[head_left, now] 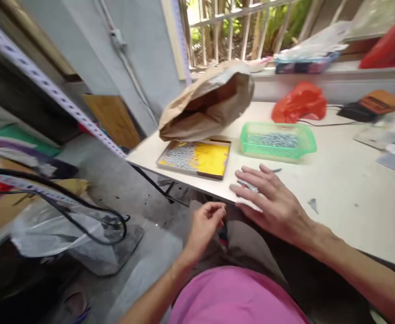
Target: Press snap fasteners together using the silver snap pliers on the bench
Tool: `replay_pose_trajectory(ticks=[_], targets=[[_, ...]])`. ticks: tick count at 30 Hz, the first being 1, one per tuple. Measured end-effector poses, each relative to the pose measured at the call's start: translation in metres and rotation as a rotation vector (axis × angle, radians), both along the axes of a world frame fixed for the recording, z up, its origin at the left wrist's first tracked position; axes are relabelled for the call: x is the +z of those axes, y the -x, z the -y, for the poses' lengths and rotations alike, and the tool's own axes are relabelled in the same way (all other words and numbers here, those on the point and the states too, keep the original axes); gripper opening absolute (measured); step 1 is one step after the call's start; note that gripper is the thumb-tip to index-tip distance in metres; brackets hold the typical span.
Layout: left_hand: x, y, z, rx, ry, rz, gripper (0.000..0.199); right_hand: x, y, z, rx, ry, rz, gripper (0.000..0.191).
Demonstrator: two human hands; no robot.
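Observation:
My left hand is closed in a pinch below the table's front edge, over my lap. A tiny pale bit shows at its fingertips, too small to name. With fingers spread, my right hand hovers at the front of the table. Under its fingers lies a small grey tool with a red mark, partly hidden. Just beyond are a shallow brown-rimmed tray, with many small grey pieces on a yellow bottom, and a green translucent basket holding similar grey pieces.
A large open paper bag leans behind the tray. Red plastic bag and a black-and-orange device sit at the back of the white table. A grey scrap lies on the right. A black cable loops at left.

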State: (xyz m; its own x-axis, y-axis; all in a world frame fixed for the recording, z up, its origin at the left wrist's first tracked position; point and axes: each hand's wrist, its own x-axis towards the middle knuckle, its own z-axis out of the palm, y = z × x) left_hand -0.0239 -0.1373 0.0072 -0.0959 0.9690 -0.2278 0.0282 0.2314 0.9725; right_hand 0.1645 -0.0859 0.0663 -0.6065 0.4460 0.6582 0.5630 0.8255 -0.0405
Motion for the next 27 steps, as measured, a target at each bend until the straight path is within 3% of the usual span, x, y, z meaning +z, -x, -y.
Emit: replay_pose_trajectory(ticks=[4,7,11,20,27], targets=[[0.01,-0.001,-0.048,-0.099,-0.022,-0.023,0.03,-0.041,-0.054,-0.025,-0.28,0.168,0.061,0.029],[0.013,-0.008,-0.072,-0.145,0.035,0.002,0.029,-0.069,-0.081,-0.027,-0.332,0.281,0.201,0.031],[0.007,-0.02,-0.101,-0.199,0.119,0.024,0.024,-0.091,-0.088,-0.032,-0.352,0.32,0.276,0.031],[-0.022,-0.035,-0.135,-0.299,0.256,-0.169,0.013,-0.099,-0.081,-0.049,-0.399,0.434,0.338,0.028],[-0.018,-0.034,-0.148,-0.392,0.461,-0.18,0.011,-0.098,-0.083,-0.05,-0.356,0.477,0.322,0.027]])
